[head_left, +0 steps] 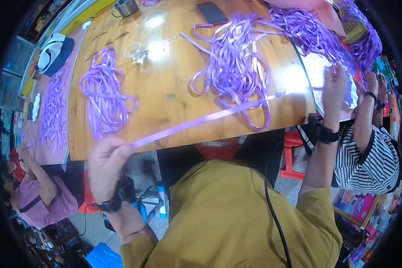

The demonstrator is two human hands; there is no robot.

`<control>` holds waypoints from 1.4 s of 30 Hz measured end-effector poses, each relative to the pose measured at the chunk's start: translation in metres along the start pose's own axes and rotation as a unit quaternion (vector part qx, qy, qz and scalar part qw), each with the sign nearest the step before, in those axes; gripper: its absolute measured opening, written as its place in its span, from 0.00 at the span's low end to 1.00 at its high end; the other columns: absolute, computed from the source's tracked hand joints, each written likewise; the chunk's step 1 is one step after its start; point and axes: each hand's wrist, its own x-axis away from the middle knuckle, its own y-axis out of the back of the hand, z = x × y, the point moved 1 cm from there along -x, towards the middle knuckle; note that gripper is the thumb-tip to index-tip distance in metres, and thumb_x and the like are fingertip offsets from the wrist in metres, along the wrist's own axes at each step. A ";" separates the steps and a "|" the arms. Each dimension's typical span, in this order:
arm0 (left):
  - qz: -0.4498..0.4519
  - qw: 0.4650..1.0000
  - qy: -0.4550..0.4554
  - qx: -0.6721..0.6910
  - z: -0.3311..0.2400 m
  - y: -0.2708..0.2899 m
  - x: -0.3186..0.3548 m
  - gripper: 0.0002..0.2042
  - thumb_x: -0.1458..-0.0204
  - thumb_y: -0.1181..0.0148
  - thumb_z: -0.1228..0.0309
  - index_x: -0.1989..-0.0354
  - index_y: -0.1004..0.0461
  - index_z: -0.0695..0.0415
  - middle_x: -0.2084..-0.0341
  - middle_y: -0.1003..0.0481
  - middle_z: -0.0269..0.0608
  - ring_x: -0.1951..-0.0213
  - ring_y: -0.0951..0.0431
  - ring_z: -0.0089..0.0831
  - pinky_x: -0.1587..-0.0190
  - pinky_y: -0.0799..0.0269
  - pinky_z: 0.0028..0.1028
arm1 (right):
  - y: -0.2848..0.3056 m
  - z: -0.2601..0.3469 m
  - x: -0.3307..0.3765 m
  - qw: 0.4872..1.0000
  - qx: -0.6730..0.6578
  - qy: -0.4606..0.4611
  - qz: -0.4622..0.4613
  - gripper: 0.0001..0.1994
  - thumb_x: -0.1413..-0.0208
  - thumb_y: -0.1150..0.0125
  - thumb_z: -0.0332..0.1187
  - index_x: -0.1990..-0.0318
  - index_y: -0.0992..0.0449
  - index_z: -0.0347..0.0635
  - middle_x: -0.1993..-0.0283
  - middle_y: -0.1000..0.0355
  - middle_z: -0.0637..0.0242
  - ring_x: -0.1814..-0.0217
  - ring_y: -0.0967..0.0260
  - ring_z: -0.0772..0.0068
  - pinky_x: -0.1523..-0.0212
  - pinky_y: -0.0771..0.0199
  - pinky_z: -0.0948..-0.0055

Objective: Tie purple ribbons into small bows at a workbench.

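Observation:
A purple satin ribbon [201, 118] stretches in a nearly straight line across the near edge of the wooden table. My left hand [107, 163], slightly blurred, pinches its left end. The ribbon has a small knot or loop near its right part, then thins toward my right hand [335, 87], which is raised beyond the table's right side with its fingers closed on that end. Glare and blur hide the exact grip there. Below the ribbon's right half lies a large loose pile of purple ribbons [239, 58]. A smaller ribbon bundle [105, 91] lies at the left.
The wooden table [165, 89] also bears a metal mug [126, 7], a dark phone [212, 13] and a small clear cup [136, 53]. More ribbons [299, 29] heap at the far right. Other people sit left, in a purple top [49, 201], and right, in stripes [366, 161].

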 end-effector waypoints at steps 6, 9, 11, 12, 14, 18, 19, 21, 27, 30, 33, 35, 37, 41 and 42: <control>0.097 0.993 -0.041 -0.052 -0.009 -0.079 -0.010 0.02 0.55 0.43 0.77 0.76 0.28 0.62 0.81 0.33 0.27 0.79 0.38 0.12 0.78 0.43 0.15 | 0.018 0.118 0.096 0.867 -0.360 0.092 0.332 0.21 0.50 0.50 0.25 0.47 0.42 0.35 0.46 0.41 0.53 0.43 0.45 0.60 0.44 0.47 0.67; 0.135 0.986 -0.076 -0.063 -0.016 -0.098 -0.012 0.01 0.55 0.43 0.78 0.75 0.28 0.62 0.81 0.32 0.27 0.78 0.37 0.12 0.77 0.43 0.15 | 0.022 0.166 0.123 0.704 -0.466 0.213 0.492 0.23 0.51 0.52 0.25 0.45 0.45 0.34 0.48 0.42 0.56 0.46 0.43 0.62 0.48 0.44 0.68; 0.117 0.984 -0.137 -0.005 -0.020 -0.102 -0.013 0.03 0.53 0.45 0.75 0.71 0.29 0.61 0.81 0.29 0.37 0.78 0.31 0.18 0.74 0.35 0.19 | 0.023 0.182 0.129 0.664 -0.535 0.183 0.490 0.22 0.49 0.51 0.26 0.45 0.45 0.34 0.52 0.41 0.56 0.49 0.42 0.63 0.51 0.42 0.71; 0.110 0.985 -0.136 -0.008 -0.020 -0.102 -0.013 0.03 0.53 0.45 0.75 0.71 0.29 0.61 0.81 0.29 0.37 0.78 0.31 0.18 0.74 0.35 0.19 | 0.023 0.186 0.128 0.651 -0.556 0.164 0.489 0.21 0.48 0.51 0.27 0.46 0.44 0.34 0.52 0.41 0.56 0.50 0.41 0.63 0.53 0.41 0.71; 0.113 0.987 -0.111 -0.021 -0.020 -0.099 -0.014 0.03 0.54 0.44 0.75 0.73 0.30 0.61 0.82 0.30 0.36 0.79 0.32 0.18 0.76 0.37 0.19 | 0.024 0.186 0.124 0.669 -0.537 0.163 0.487 0.20 0.49 0.50 0.26 0.48 0.42 0.35 0.56 0.38 0.57 0.55 0.39 0.64 0.56 0.38 0.73; 0.099 0.990 -0.076 -0.058 -0.017 -0.093 -0.013 0.03 0.54 0.44 0.75 0.75 0.31 0.61 0.83 0.30 0.35 0.80 0.33 0.16 0.76 0.38 0.18 | 0.025 0.183 0.120 0.746 -0.456 0.221 0.432 0.13 0.53 0.44 0.24 0.58 0.31 0.36 0.72 0.34 0.63 0.74 0.35 0.68 0.73 0.35 0.77; 0.092 0.992 -0.079 -0.028 -0.017 -0.093 -0.012 0.04 0.54 0.44 0.75 0.74 0.31 0.61 0.83 0.31 0.33 0.80 0.34 0.15 0.77 0.38 0.17 | 0.024 0.183 0.120 0.746 -0.456 0.219 0.433 0.13 0.53 0.44 0.24 0.58 0.31 0.36 0.72 0.34 0.63 0.74 0.35 0.68 0.73 0.35 0.77; 0.087 0.993 -0.078 0.002 -0.018 -0.093 -0.010 0.04 0.54 0.43 0.75 0.74 0.31 0.60 0.83 0.31 0.32 0.80 0.35 0.14 0.77 0.39 0.17 | 0.026 0.181 0.118 0.785 -0.448 0.270 0.332 0.08 0.59 0.39 0.23 0.67 0.26 0.38 0.81 0.36 0.67 0.83 0.39 0.72 0.82 0.41 0.78; 0.071 0.991 -0.053 0.099 -0.020 -0.093 -0.006 0.04 0.52 0.44 0.75 0.69 0.30 0.62 0.80 0.32 0.28 0.77 0.36 0.12 0.75 0.40 0.15 | 0.030 0.176 0.116 0.800 -0.452 0.230 0.320 0.08 0.62 0.37 0.21 0.70 0.25 0.39 0.82 0.35 0.67 0.82 0.39 0.74 0.84 0.44 0.78; 0.002 0.990 -0.128 0.056 -0.022 -0.091 -0.010 0.06 0.55 0.44 0.78 0.67 0.29 0.62 0.78 0.31 0.32 0.77 0.34 0.16 0.74 0.38 0.17 | 0.029 0.174 0.116 0.796 -0.474 0.217 0.308 0.08 0.62 0.38 0.21 0.71 0.25 0.39 0.80 0.32 0.67 0.82 0.38 0.74 0.83 0.43 0.78; 0.086 0.950 -0.274 -0.118 -0.024 -0.095 -0.012 0.10 0.60 0.43 0.77 0.65 0.28 0.62 0.73 0.33 0.39 0.74 0.33 0.25 0.72 0.37 0.22 | 0.028 0.173 0.117 0.795 -0.472 0.220 0.312 0.07 0.62 0.38 0.20 0.71 0.25 0.38 0.77 0.30 0.67 0.81 0.37 0.73 0.82 0.42 0.78; 0.082 0.938 -0.301 -0.151 -0.023 -0.096 -0.016 0.09 0.60 0.43 0.78 0.67 0.27 0.61 0.75 0.32 0.38 0.74 0.33 0.25 0.72 0.37 0.22 | 0.028 0.174 0.119 0.791 -0.479 0.212 0.317 0.07 0.62 0.38 0.21 0.71 0.25 0.38 0.78 0.30 0.67 0.81 0.37 0.73 0.82 0.42 0.78; 0.083 0.922 -0.331 -0.182 -0.023 -0.097 -0.016 0.08 0.60 0.43 0.79 0.69 0.27 0.61 0.76 0.32 0.37 0.74 0.33 0.26 0.72 0.37 0.23 | 0.028 0.173 0.119 0.790 -0.484 0.205 0.315 0.07 0.62 0.38 0.21 0.71 0.25 0.38 0.78 0.30 0.67 0.80 0.37 0.73 0.81 0.42 0.78; 0.092 0.958 -0.243 -0.119 -0.020 -0.095 -0.013 0.05 0.60 0.43 0.81 0.73 0.26 0.62 0.79 0.31 0.36 0.75 0.33 0.25 0.73 0.38 0.22 | 0.030 0.171 0.117 0.779 -0.485 0.184 0.351 0.06 0.60 0.39 0.21 0.71 0.25 0.38 0.77 0.30 0.66 0.80 0.36 0.74 0.80 0.41 0.78; 0.097 0.974 -0.192 -0.073 -0.019 -0.093 -0.013 0.03 0.60 0.43 0.81 0.74 0.27 0.62 0.79 0.31 0.36 0.76 0.33 0.25 0.73 0.39 0.22 | 0.030 0.170 0.117 0.777 -0.486 0.163 0.365 0.05 0.59 0.39 0.21 0.71 0.25 0.38 0.77 0.30 0.66 0.80 0.36 0.74 0.80 0.41 0.78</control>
